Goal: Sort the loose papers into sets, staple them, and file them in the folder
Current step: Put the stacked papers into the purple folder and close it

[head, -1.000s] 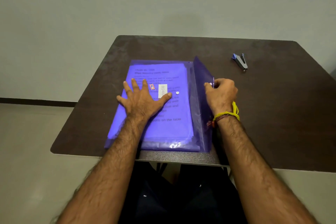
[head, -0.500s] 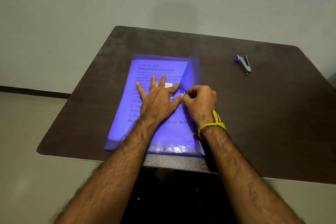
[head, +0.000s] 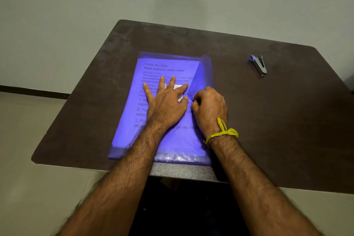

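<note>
A translucent purple folder (head: 134, 128) lies flat on the dark table, with printed papers (head: 164, 69) showing through its cover. My left hand (head: 166, 101) rests flat on the folder's middle, fingers spread. My right hand (head: 208, 107) sits just right of it, fingers curled, pinching the folder's flap (head: 203, 74) at the snap button and holding it down on the cover. A yellow thread band circles my right wrist.
A small blue-grey stapler (head: 258, 64) lies at the back right of the dark brown table (head: 268, 120). The folder's near edge reaches the table's front edge. Pale wall behind, light floor on the left.
The flap stood upright at the folder's right side a second ago. My right hand has swung it leftward and down onto the cover; my left hand stayed flat on the folder.
</note>
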